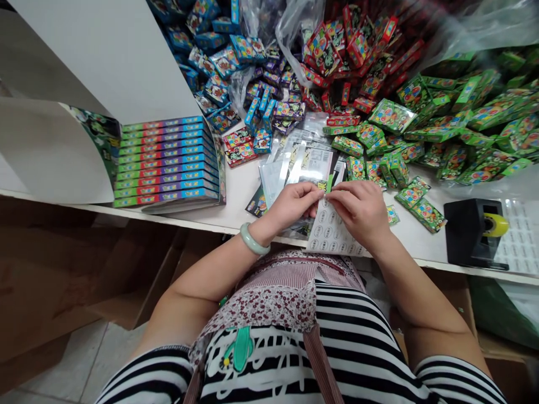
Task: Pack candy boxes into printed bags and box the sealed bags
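Note:
My left hand (295,205) and my right hand (360,210) meet at the table's front edge, both pinching a small green box (329,184) between the fingertips. Under my hands lies a white sheet of round stickers (332,233). Just beyond them is a loose stack of clear plastic bags (295,163). A pale green bangle (252,240) sits on my left wrist.
Heaps of small boxes cover the white table (236,202): blue (223,62) at the back left, red (349,45) in the middle, green (463,123) to the right. An open display carton of stacked boxes (166,163) stands left. A black tape dispenser (475,233) sits at right.

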Available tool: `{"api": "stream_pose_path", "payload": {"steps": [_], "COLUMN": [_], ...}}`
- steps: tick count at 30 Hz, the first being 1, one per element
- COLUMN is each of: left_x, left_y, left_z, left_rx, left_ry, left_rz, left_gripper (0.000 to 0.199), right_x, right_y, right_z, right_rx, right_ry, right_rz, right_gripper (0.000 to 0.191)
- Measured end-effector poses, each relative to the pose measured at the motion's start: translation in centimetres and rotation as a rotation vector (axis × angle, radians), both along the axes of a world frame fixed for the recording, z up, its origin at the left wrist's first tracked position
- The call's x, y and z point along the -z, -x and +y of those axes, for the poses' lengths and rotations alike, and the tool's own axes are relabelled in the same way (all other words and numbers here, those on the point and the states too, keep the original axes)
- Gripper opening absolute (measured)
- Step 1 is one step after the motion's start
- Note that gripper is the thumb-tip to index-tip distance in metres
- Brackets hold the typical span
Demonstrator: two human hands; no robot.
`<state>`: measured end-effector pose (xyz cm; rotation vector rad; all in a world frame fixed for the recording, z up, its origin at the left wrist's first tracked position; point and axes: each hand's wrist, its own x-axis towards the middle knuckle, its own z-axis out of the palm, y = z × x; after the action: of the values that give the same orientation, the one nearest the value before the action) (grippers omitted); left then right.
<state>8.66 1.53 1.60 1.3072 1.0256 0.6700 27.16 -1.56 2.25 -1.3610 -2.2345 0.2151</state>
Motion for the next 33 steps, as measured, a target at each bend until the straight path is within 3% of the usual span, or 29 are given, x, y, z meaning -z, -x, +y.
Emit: {"api": "stream_pose_path", "payload": {"steps": [4, 8, 11, 13, 18, 21, 23, 24, 25, 29, 33], "left_x": [-0.1, -0.3, -0.3, -0.2, -0.4, -0.4, -0.3, -0.2, 0.0, 0.6, 1.6], "left_y": [0.3, 1.2, 1.6, 1.4, 0.1, -1.1, -2.4, -3.2, -4.2, -8.0, -10.1], "left_z": [0.1, 0.7, 1.5, 2.0, 3.3, 4.1, 4.5, 4.7, 4.8, 4.8, 4.3], "left_rx": [-0.01, -0.07, -0.093, -0.092, -0.098, -0.094, -0.079, -0.071, -0.062, 0.014, 0.123], "left_ry": [0.031, -0.002, -0.023, -0.013, 0.065, 0.089, 0.103, 0.11, 0.115, 0.132, 0.129], "left_rz": [0.023, 0.063, 0.074, 0.06, 0.016, 0.012, 0.004, 0.0, -0.003, -0.006, 0.041], "left_gripper": [0.026, 0.017, 0.014, 0.014, 0.018, 0.019, 0.019, 0.019, 0.019, 0.019, 0.018], "right_x": [-0.2, 0.3, 1.7, 3.0, 5.0, 4.3, 3.1, 2.4, 1.7, 0.2, 2.0], "right_y": [-2.0, -8.6, -13.2, -14.5, -14.8, -16.1, -16.9, -17.0, -16.8, -13.7, -11.0], "right_z": [-0.4, -1.5, -2.8, -3.3, -3.5, -4.8, -6.2, -7.0, -7.6, -8.6, -7.7], "right_rx": [0.034, 0.156, 0.12, 0.066, 0.084, 0.347, 0.545, 0.581, 0.557, 0.202, 0.182], "right_ry": [0.02, 0.043, 0.201, 0.294, 0.337, 0.162, 0.005, -0.048, -0.071, 0.019, 0.159], "right_rz": [0.031, 0.04, -0.073, -0.141, -0.146, -0.027, 0.129, 0.201, 0.254, 0.206, -0.065], "right_gripper": [0.032, 0.031, 0.035, 0.043, 0.038, 0.036, 0.043, 0.046, 0.047, 0.037, 0.025]}}
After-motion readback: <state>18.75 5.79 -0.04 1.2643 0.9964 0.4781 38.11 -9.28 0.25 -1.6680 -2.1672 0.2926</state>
